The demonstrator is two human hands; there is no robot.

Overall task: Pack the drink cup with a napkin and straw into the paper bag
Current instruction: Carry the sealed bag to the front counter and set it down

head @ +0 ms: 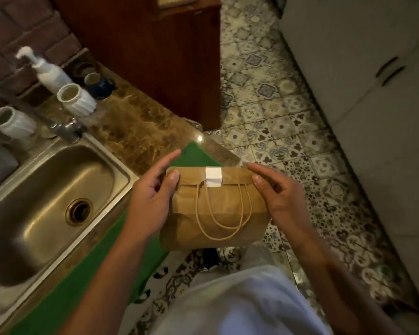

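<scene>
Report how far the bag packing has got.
Looks done: the paper bag has its top folded over and fixed with a white sticker; its twine handles hang down the front. The cup, napkin and straw are not visible, presumably inside. In hand: the left hand and right hand pinch the fold's ends. Left: probably only releasing it.

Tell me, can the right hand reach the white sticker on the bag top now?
Probably yes. The right hand holds the bag at the folded top, close beside the white sticker, and nothing lies between them.
</scene>
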